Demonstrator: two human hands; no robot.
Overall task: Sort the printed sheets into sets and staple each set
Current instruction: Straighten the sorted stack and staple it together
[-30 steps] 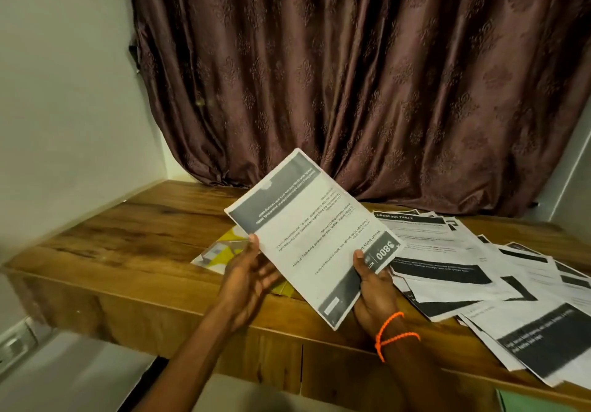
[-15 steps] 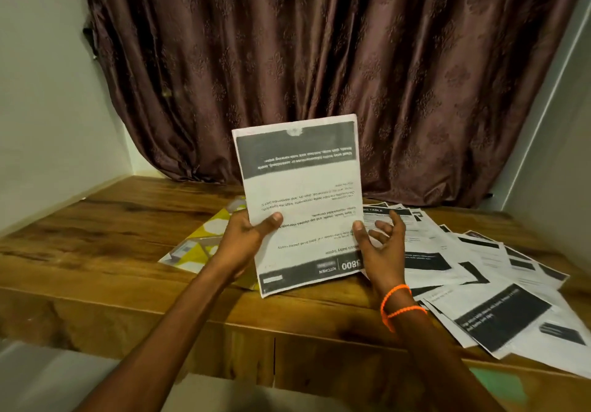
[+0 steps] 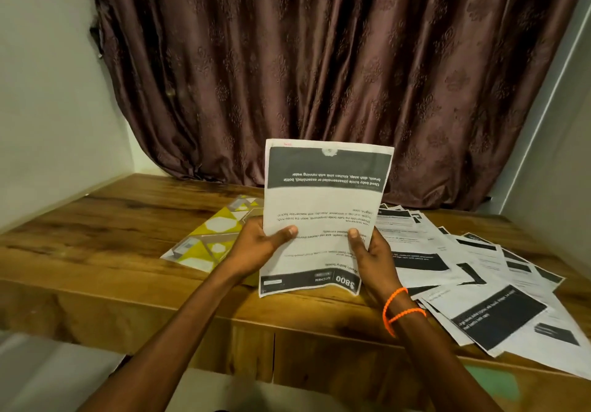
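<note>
I hold 1 printed sheet (image 3: 323, 216) upright above the bench (image 3: 96, 239), its text upside down to me. My left hand (image 3: 256, 248) pinches its left edge, thumb on the front, fingers hidden behind. My right hand (image 3: 372, 258) pinches the right edge the same way, an orange band (image 3: 396, 309) on that wrist. Right of my right grip, the loose sheets (image 3: 473, 287) lie fanned and overlapping on the bench. Left of my left grip, partly behind the held sheet, lies a yellow patterned folder (image 3: 211, 235).
</note>
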